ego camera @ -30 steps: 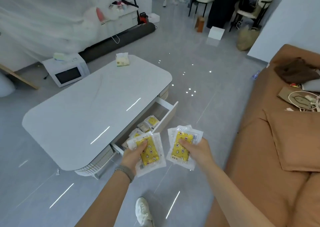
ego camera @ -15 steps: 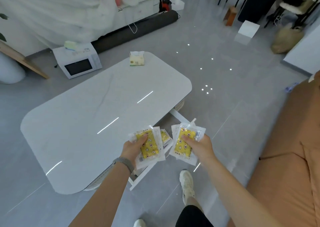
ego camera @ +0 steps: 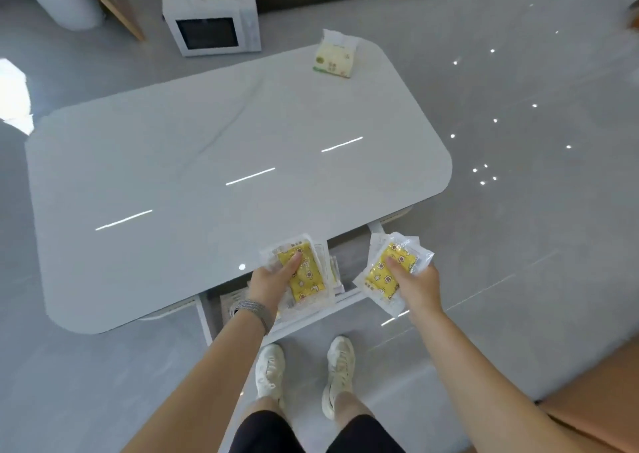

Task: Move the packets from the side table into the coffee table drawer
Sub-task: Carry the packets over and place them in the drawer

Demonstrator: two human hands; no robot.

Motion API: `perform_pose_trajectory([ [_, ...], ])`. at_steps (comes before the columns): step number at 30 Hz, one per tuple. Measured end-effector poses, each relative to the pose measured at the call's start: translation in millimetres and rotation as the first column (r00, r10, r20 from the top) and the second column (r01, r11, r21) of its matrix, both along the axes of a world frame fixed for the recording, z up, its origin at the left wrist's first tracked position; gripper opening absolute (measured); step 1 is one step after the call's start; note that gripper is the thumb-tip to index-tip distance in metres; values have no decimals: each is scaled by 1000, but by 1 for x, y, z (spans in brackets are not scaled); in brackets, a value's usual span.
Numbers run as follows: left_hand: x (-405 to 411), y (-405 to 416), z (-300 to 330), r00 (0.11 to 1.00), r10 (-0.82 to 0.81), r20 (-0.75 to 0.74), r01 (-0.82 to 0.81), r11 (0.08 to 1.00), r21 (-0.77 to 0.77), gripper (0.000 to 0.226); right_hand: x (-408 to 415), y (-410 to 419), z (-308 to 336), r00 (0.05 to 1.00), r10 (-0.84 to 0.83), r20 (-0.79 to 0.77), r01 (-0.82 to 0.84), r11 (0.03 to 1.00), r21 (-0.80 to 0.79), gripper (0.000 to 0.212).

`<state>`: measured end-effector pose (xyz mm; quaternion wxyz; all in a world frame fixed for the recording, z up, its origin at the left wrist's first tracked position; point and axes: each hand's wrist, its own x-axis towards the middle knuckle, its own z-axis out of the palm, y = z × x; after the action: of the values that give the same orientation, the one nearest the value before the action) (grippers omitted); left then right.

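Yellow packets [ego camera: 304, 274] pinched in the left hand [ego camera: 268, 285], another stack [ego camera: 390, 273] in the right hand [ego camera: 420, 285]; slick wrappers may slide past the open drawer [ego camera: 311, 318]

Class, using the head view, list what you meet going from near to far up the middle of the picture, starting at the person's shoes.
Shoes → open coffee table drawer → packets held in the left hand → coffee table top → tissue pack → microwave on the floor.

one head-worn wide-angle view looks steeply down, close over both hands, the coffee table [ego camera: 207, 162] spreading beyond them.
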<state>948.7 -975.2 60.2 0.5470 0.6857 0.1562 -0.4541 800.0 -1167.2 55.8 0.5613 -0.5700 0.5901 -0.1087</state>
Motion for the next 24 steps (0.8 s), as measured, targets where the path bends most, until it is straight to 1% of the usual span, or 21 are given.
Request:
perform_pose_trajectory([
  [4, -4, -11, -71, 998, -57, -31, 59, 993, 99, 26, 3, -20, -69, 993, 66, -94, -67, 998, -6, 33],
  [9, -13, -33, -168, 982, -179, -64, 186, 975, 125, 22, 8, -48, -166, 963, 194, -185, -199, 980, -12, 33],
  [11, -16, -46, -204, 980, -181, -86, 192, 972, 135, 23, 15, -60, -199, 948, 240, -208, -251, 968, -26, 36],
  [13, -17, -62, -238, 983, -146, -108, 159, 978, 134, 19, 24, -73, -227, 922, 312, -230, -327, 944, -33, 39],
  [15, -17, -78, -268, 986, -126, -108, 141, 980, 144, 23, 33, -86, -252, 866, 424, -267, -450, 892, -45, 41],
  [19, -19, -102, -309, 994, -92, -63, 103, 974, 202, 46, 46, -109, -295, 704, 613, -359, -665, 746, -30, 46],
  [22, -22, -113, -325, 993, -116, -15, 115, 951, 288, 63, 51, -119, -323, 603, 696, -390, -757, 654, -5, 56],
  [24, -23, -118, -338, 995, -102, 21, 92, 953, 289, 73, 54, -122, -338, 541, 730, -416, -800, 600, 12, 65],
])
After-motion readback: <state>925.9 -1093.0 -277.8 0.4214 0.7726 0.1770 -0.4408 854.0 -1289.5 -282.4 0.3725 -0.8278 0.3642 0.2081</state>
